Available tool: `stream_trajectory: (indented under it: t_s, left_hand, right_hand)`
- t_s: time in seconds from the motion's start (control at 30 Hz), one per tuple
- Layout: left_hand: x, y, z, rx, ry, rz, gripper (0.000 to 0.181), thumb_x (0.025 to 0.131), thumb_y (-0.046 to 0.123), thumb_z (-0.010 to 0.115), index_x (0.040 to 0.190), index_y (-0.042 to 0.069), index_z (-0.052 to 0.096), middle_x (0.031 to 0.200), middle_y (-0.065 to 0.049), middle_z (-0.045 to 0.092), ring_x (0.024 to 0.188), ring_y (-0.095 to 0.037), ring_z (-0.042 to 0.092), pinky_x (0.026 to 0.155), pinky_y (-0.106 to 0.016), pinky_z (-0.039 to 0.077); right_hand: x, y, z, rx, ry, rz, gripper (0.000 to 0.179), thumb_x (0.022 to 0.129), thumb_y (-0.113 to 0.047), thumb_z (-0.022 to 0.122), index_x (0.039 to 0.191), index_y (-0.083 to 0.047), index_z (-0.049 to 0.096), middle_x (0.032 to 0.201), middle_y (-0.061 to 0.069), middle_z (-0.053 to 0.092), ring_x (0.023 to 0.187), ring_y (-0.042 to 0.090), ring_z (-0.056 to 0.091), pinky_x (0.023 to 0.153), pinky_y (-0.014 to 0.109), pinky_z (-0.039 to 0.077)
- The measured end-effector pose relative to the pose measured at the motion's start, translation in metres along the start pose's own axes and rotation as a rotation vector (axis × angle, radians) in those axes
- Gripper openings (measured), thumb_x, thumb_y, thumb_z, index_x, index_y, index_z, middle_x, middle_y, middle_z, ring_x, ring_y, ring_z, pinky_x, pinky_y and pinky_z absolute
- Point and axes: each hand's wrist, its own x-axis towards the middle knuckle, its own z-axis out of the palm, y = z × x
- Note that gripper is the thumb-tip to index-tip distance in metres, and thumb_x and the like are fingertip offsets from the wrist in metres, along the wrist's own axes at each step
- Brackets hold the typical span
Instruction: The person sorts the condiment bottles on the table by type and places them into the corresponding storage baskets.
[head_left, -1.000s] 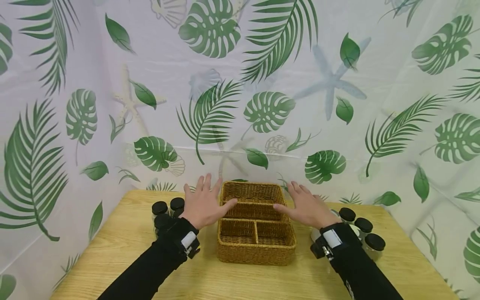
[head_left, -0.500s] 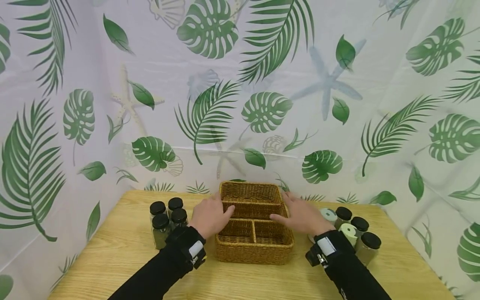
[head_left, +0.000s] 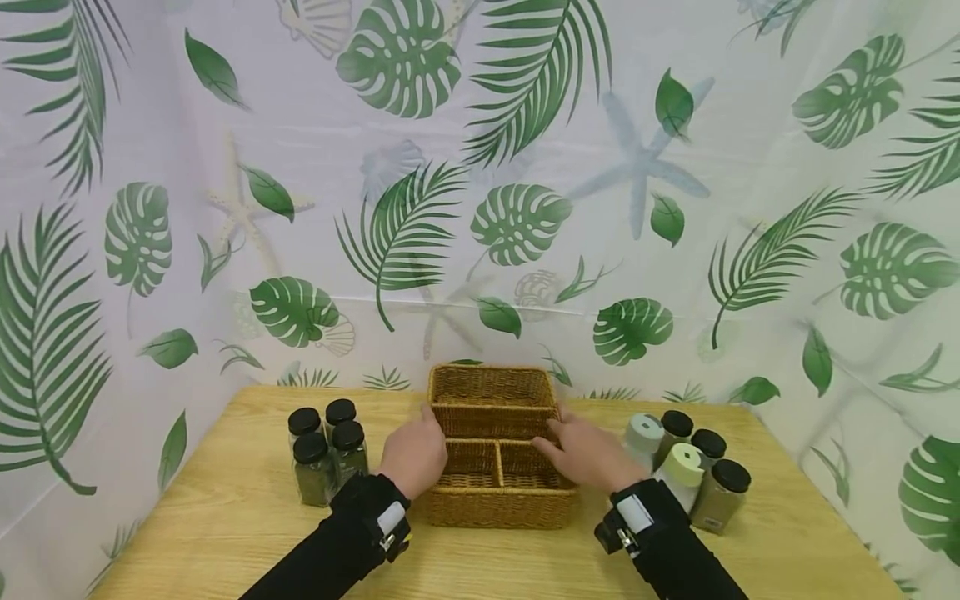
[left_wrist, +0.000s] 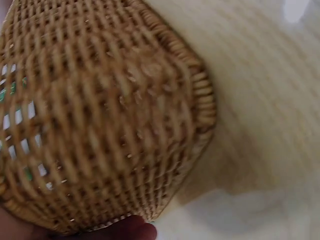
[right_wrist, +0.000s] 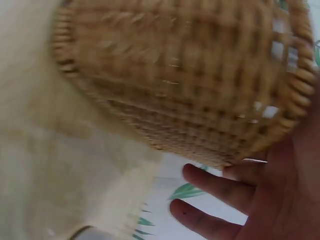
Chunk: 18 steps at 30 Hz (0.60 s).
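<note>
A brown woven basket stands on the wooden table in the head view, with one wide compartment at the back and two smaller ones in front. At its left side my left hand grips the wall. My right hand holds the opposite wall, thumb over the rim and fingers outside. Woven wall fills much of the left wrist view, where fingertips curl along its lower edge. In the right wrist view, two fingers extend apart from the basket wall.
Several black-lidded jars stand left of the basket. To the right, a pale-green-lidded bottle and a white-lidded bottle stand among black-lidded jars. A leaf-patterned cloth rises behind the wooden table.
Both hands have come down from beside the basket's rim and taken hold of its two sides. The head view has turned slightly, shifting the scene left.
</note>
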Motion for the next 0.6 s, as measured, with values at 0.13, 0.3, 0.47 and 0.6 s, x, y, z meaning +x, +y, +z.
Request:
stream_trajectory:
  t_s: [0.13, 0.3, 0.47, 0.6]
  left_hand:
    - [-0.002, 0.001, 0.006, -0.06, 0.024, 0.001, 0.047, 0.097, 0.011, 0.051, 0.131, -0.02, 0.042, 0.037, 0.003, 0.03, 0.03, -0.009, 0.017, 0.033, -0.024, 0.01]
    - [0.001, 0.003, 0.008, -0.158, 0.025, -0.006, 0.049, 0.099, 0.01, 0.046, 0.137, -0.019, 0.033, 0.039, 0.003, 0.032, 0.031, -0.009, 0.019, 0.032, -0.023, 0.012]
    - [0.002, 0.004, 0.012, -0.282, -0.032, -0.069, 0.056, 0.102, 0.02, 0.043, 0.141, -0.017, 0.026, 0.041, 0.0, 0.04, 0.03, -0.012, 0.028, 0.032, -0.024, 0.017]
    - [-0.001, 0.004, 0.013, -0.324, -0.059, -0.104, 0.06, 0.102, 0.025, 0.042, 0.143, -0.016, 0.024, 0.042, 0.0, 0.042, 0.03, -0.012, 0.031, 0.031, -0.024, 0.019]
  right_hand:
    - [-0.005, 0.003, 0.01, 0.019, 0.055, -0.004, 0.064, 0.101, -0.047, 0.039, 0.137, 0.005, 0.047, 0.15, 0.026, 0.023, 0.12, 0.039, 0.044, 0.092, 0.054, 0.046]
    - [-0.007, 0.005, 0.012, 0.015, 0.094, 0.0, 0.061, 0.102, -0.046, 0.036, 0.136, 0.002, 0.049, 0.151, 0.024, 0.022, 0.117, 0.039, 0.047, 0.093, 0.056, 0.043]
    - [-0.008, 0.006, 0.015, -0.055, 0.086, -0.018, 0.055, 0.103, -0.044, 0.033, 0.131, -0.003, 0.057, 0.151, 0.026, 0.022, 0.114, 0.035, 0.051, 0.094, 0.059, 0.04]
    - [-0.009, 0.005, 0.016, -0.087, 0.073, -0.024, 0.055, 0.104, -0.044, 0.032, 0.126, -0.004, 0.062, 0.151, 0.026, 0.021, 0.109, 0.033, 0.055, 0.092, 0.058, 0.041]
